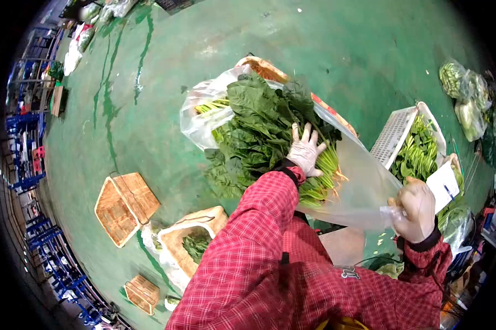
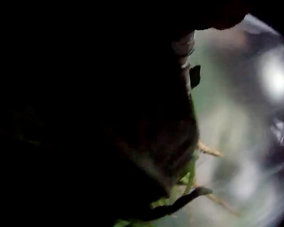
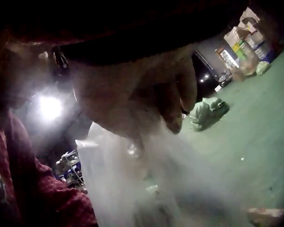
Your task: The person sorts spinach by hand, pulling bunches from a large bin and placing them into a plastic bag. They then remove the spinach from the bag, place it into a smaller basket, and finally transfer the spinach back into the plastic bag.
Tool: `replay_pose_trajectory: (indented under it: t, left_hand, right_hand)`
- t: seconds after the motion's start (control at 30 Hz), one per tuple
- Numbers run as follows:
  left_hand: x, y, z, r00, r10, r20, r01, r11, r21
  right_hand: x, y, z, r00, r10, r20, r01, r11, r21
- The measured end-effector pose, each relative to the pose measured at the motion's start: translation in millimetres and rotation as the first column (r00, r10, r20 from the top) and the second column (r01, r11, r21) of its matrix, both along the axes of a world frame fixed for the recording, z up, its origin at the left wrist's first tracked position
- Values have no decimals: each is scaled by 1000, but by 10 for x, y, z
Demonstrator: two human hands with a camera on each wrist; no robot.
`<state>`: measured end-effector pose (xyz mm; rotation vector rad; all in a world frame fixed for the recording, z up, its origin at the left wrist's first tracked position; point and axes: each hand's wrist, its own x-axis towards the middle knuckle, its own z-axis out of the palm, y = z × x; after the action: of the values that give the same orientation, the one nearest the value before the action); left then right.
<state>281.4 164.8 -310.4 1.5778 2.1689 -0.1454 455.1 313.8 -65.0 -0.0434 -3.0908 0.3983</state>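
Note:
A big heap of leafy spinach [image 1: 253,121] lies across a clear plastic bag [image 1: 361,176], its stems and pinkish roots pointing right. On the stems rests my gloved left hand [image 1: 306,151], fingers spread. My gloved right hand [image 1: 416,209] grips the bag's edge and holds it stretched out to the right. In the right wrist view the cloudy plastic [image 3: 118,175] hangs from the curled fingers [image 3: 187,90]. The left wrist view is mostly dark, with a few roots [image 2: 210,150] in front of blurred plastic. Under the heap, a basket [image 1: 267,70] is largely hidden.
To the right stands a white crate [image 1: 394,132] of greens, with a paper and pen [image 1: 445,187] beside it. Orange-brown baskets [image 1: 124,206] stand at the lower left on the green floor [image 1: 336,49]. Bagged vegetables [image 1: 465,91] lie at the far right.

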Motion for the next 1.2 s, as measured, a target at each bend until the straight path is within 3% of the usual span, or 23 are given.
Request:
replay_pose_trajectory:
  t: [0.07, 0.13, 0.17, 0.23, 0.3, 0.33, 0.43, 0.5, 0.53, 0.57, 0.63, 0.67, 0.7, 0.73, 0.77, 0.87, 0.9, 0.97, 1.03, 1.07, 1.1, 1.17, 1.2]
  left_hand:
    - [-5, -44, 255, 989, 82, 122, -88, 995, 47]
    - [-58, -64, 467, 948, 144, 284, -151, 988, 4]
    - [-50, -195, 588, 930, 157, 333, -242, 942, 233]
    - [-310, -467, 938, 758, 42, 651, -357, 862, 360]
    - [-620, -962, 1268, 817, 170, 551, -543, 550, 635]
    - [-896, -1220, 1260, 752, 285, 594, -657, 392, 644]
    - [-1742, -1909, 656, 646, 586, 489, -754, 393, 526]
    - [-1945, -2134, 186, 821, 569, 44, -521, 716, 464]
    - [-1990, -2159, 191, 842, 537, -56, -491, 805, 333]
    - [-2093, -2193, 224, 848, 526, 62, -529, 846, 69]
    - [-2313, -2293, 342, 853, 501, 145, -513, 856, 60]
    - [-2409, -2409, 385, 818, 486, 307, -559, 798, 226]
    - [-2507, -2511, 546, 631, 551, 547, -705, 702, 106]
    - [-2620, -2604, 706, 343, 490, 801, -748, 658, -82]
    - [-2709, -2682, 828, -12, 393, 919, -716, 638, -282]
    - [-2724, -2864, 954, -290, 80, 954, -779, 559, -284]
    - [-2733, -2903, 1145, -383, 110, 917, -775, 501, -384]
    - [-2858, -3297, 971, -522, -9, 853, -660, 637, -397]
    - [-2970, -3471, 1175, -385, 354, 852, -479, 713, -513]
    - [-2960, -3356, 1417, -255, 518, 817, -464, 676, -573]
    - [-2903, -3253, 1556, -209, 576, 790, -487, 639, -595]
    - [-2911, -3027, 1637, 342, 562, 753, -278, 826, -491]
    - [-2889, -2966, 1696, 332, 504, 797, -224, 863, -452]
  right_hand:
    - [-1, 25, 98, 980, -52, 190, 44, 998, 50]
    - [16, 65, 104, 967, -81, 242, 59, 993, 99]
    - [19, 51, 96, 957, -103, 271, 72, 990, 122]
    - [-35, -15, 109, 947, -139, 288, 93, 982, 167]
    - [-97, -62, 111, 926, -173, 335, 106, 972, 208]
    - [-135, -100, 103, 935, -196, 296, 121, 960, 252]
    - [-344, -228, 133, 859, -317, 403, 201, 931, 304]
    - [-629, -407, 227, 731, -403, 551, 218, 903, 371]
    - [-754, -531, 278, 737, -388, 553, 218, 911, 349]
    - [-920, -654, 322, 747, -372, 551, 217, 920, 326]
    - [-1440, -1042, 411, 839, -267, 474, 177, 958, 226]
    - [-1673, -1326, 341, 843, -142, 519, 101, 989, 106]
    - [-1869, -1613, 220, 843, -18, 537, 30, 999, -15]
    - [-1915, -1899, -36, 830, 66, 553, -31, 997, -72]
    - [-1890, -2161, -404, 813, 149, 562, -89, 987, -133]
    - [-1996, -2289, -1523, 741, 39, 671, 5, 998, -65]
    - [-2155, -2129, -1775, 720, -31, 693, 52, 999, -9]
    - [-2469, -1730, -1987, 638, -89, 765, 290, 948, -132]
    - [-2709, -1468, -2033, 669, -111, 735, 209, 977, -42]
    - [-2715, -1304, -2269, 715, -134, 686, 244, 968, -66]
    - [-2628, -1226, -2468, 750, -162, 641, 285, 954, -92]
    - [-2820, -1191, -2327, 592, -230, 772, 300, 952, 54]
    - [-2853, -1183, -2309, 539, -247, 805, 327, 942, 69]
